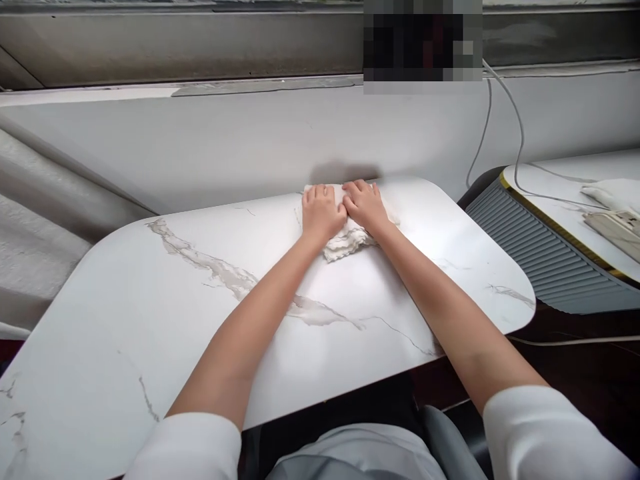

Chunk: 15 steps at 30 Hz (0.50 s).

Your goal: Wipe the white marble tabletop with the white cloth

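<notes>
A white cloth (345, 245) with a wavy edge lies folded and bunched near the far edge of the white marble-patterned table (200, 347). Both arms reach forward across the tabletop to it. My left hand (323, 212) presses palm down on the cloth's left part, fingers lying flat toward the wall. Beside it, my right hand (366, 205) rests palm down on the right part, its fingers a little spread. The two thumbs come close together over the cloth. What lies beneath the palms is hidden.
A white wall (225, 140) rises behind the table under a grey window ledge. Pale curtain (35, 220) hangs at left. On the right stands a second table with a ribbed grey side (535, 247); a cable (520, 127) runs down to it. A blurred patch covers something above.
</notes>
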Tool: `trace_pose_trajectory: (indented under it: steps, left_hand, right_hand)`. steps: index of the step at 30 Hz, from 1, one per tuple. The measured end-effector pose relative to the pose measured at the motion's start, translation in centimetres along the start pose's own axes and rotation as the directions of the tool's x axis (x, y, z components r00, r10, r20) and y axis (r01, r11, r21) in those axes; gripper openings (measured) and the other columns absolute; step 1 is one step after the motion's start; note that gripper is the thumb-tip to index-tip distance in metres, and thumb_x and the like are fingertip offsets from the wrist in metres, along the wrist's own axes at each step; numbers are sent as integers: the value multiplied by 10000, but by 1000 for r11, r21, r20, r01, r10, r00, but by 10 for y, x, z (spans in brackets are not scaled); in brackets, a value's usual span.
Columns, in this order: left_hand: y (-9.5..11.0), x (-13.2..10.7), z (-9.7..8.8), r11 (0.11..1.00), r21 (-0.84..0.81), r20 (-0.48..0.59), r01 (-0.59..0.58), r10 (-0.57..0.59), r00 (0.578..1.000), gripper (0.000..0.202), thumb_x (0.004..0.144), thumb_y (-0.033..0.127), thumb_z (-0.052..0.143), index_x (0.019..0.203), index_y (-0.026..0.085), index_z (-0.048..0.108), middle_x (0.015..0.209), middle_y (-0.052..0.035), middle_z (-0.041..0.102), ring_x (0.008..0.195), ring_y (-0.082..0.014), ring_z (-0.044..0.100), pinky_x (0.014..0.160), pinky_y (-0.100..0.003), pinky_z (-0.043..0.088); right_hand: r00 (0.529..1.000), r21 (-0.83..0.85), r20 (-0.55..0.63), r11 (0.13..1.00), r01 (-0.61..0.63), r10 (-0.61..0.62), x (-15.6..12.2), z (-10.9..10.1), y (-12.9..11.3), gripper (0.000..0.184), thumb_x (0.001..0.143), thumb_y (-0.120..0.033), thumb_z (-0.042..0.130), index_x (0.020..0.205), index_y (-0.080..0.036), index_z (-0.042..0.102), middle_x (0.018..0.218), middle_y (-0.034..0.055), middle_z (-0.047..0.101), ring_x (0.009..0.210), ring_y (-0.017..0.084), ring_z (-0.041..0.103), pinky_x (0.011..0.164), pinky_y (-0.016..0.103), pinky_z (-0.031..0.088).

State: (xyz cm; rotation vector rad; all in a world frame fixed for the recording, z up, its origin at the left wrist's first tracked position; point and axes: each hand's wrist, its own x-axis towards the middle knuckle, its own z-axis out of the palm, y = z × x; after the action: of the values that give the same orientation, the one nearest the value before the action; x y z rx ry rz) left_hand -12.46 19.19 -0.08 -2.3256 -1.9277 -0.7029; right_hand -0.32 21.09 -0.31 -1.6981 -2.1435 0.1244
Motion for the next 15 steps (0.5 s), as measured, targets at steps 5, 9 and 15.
trace_pose_trajectory:
  steps: [5, 9, 15]
  left_hand:
    - [-3, 28, 12, 1000, 16, 43, 22, -23, 999, 358, 928, 279, 386, 1171, 137, 607, 1214, -158, 659, 1196, -303, 550, 1097, -415, 340]
    - [1, 47, 21, 1000, 23, 69, -11, 9, 998, 370, 938, 297, 373, 1188, 137, 595, 1212, -157, 661, 1174, -302, 562, 1081, -421, 349]
    - [19, 55, 32, 998, 67, 59, -6, 2, 998, 417, 948, 315, 358, 1227, 100, 580, 1222, -183, 647, 1164, -323, 560, 1086, -442, 343]
  right_hand:
    - [998, -14, -6, 998, 64, -64, 31, 7, 15, 466, 925, -221, 269, 1281, -162, 564, 1324, 135, 575, 1275, 268, 487, 1206, 524, 149]
    - [999, -26, 8, 999, 41, -41, 43, 6, 31, 465, 940, -255, 270, 1305, -188, 550, 1364, 123, 563, 1277, 288, 481, 1129, 494, 303]
    - [1000, 49, -10, 998, 30, -29, 44, -3, 52, 449, 926, -277, 318, 1284, -204, 578, 1352, 109, 581, 1277, 283, 488, 1104, 466, 342]
